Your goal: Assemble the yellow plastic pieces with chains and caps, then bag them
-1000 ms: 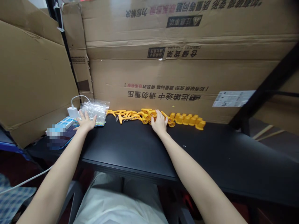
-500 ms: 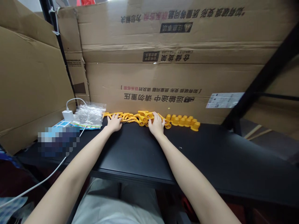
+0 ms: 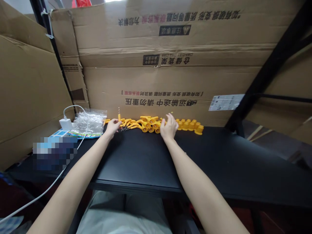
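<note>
eleven o'clock, left hand pinches a yellow spiral upright, likely for clearance; one o'clock, right hand, can't tell its grip!

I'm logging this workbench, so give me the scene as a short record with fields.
Left hand: pinching a yellow piece, its metal tip pointing up
Right hand: fingers raised and curved; whether it holds anything is unclear
Left of right hand: piled yellow funnels
Right of right hand: yellow cups in rows
Far left: clear plastic bag, white charger
Surface: black table
Behind: printed cardboard
</note>
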### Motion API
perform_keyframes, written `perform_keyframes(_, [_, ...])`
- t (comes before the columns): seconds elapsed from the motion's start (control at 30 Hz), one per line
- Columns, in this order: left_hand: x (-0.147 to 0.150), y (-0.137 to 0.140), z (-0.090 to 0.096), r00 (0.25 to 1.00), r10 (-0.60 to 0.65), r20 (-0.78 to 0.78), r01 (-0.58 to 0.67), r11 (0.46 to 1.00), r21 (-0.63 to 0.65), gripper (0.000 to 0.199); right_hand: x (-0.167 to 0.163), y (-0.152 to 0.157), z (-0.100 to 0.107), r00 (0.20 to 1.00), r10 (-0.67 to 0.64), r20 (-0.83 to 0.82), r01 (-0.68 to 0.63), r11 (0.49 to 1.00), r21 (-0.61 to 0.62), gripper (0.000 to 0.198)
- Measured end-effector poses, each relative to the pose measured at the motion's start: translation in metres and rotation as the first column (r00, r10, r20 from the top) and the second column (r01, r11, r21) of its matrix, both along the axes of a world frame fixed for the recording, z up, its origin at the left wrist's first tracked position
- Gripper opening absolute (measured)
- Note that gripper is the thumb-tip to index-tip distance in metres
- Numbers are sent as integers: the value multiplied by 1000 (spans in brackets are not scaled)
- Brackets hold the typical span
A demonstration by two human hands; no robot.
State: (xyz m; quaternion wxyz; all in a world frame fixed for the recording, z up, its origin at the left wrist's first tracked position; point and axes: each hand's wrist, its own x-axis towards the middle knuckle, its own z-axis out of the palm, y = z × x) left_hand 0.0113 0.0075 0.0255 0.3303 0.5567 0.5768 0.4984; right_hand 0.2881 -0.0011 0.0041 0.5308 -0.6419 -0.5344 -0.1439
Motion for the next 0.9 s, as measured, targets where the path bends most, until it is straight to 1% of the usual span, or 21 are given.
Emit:
perform_keyframes(0.03, [0, -3, -1, 993, -19, 120, 22, 999, -26, 20, 8, 0, 0, 997, -64, -50, 65, 998, 19, 41])
perform_keyframes(0.07, [0, -7, -2, 979, -29, 204, 37, 999, -36, 22, 17, 0, -1, 985, -133, -107, 137, 990, 29, 41])
perform_keyframes(0.1, [0, -10, -4, 967, -29, 254, 42, 998, -45, 23, 27, -1, -3, 967, -197, -159, 204, 979, 23, 41])
perform_keyframes(0.17, [-2, -14, -8, 956, -9, 293, 30, 997, -69, 24, 45, -2, -7, 924, -301, -235, 306, 952, -17, 43])
perform_keyframes(0.23, [-4, -16, -11, 953, 9, 301, 14, 997, -75, 22, 63, -3, -12, 882, -374, -286, 364, 927, -89, 44])
perform_keyframes(0.33, [-3, -16, -14, 958, 36, 286, -22, 998, -52, 18, 87, -4, -16, 860, -424, -283, 377, 903, -207, 44])
perform_keyframes(0.43, [-1, -15, -16, 962, 67, 266, -65, 998, -17, 15, 110, -5, -17, 870, -451, -198, 381, 871, -309, 44])
perform_keyframes(0.5, [1, -14, -18, 962, 71, 262, -74, 997, 2, 16, 124, -7, -16, 865, -474, -168, 382, 836, -394, 44])
perform_keyframes(0.6, [1, -12, -21, 965, 67, 252, -76, 997, 25, 16, 138, -7, -14, 845, -509, -162, 359, 766, -532, 42])
perform_keyframes(0.67, [0, -10, -23, 973, 66, 223, -77, 996, 42, 16, 142, -6, -14, 844, -514, -150, 331, 720, -610, 40])
perform_keyframes(0.7, [-1, -10, -24, 978, 65, 196, -76, 996, 47, 16, 142, -5, -14, 847, -511, -144, 319, 707, -631, 39])
perform_keyframes(0.73, [-2, -9, -24, 985, 66, 157, -75, 996, 52, 16, 142, -5, -14, 851, -505, -141, 313, 705, -636, 39])
perform_keyframes(0.8, [-3, -9, -24, 997, 76, 32, -79, 994, 81, 16, 140, -5, -15, 852, -503, -144, 325, 724, -608, 38])
perform_keyframes(0.87, [-4, -11, -23, 984, 97, -147, -72, 983, 170, 14, 137, -7, -15, 844, -511, -161, 351, 754, -555, 39])
perform_keyframes(0.9, [-4, -13, -23, 965, 107, -241, -50, 972, 230, 13, 136, -8, -15, 840, -514, -175, 362, 771, -524, 40])
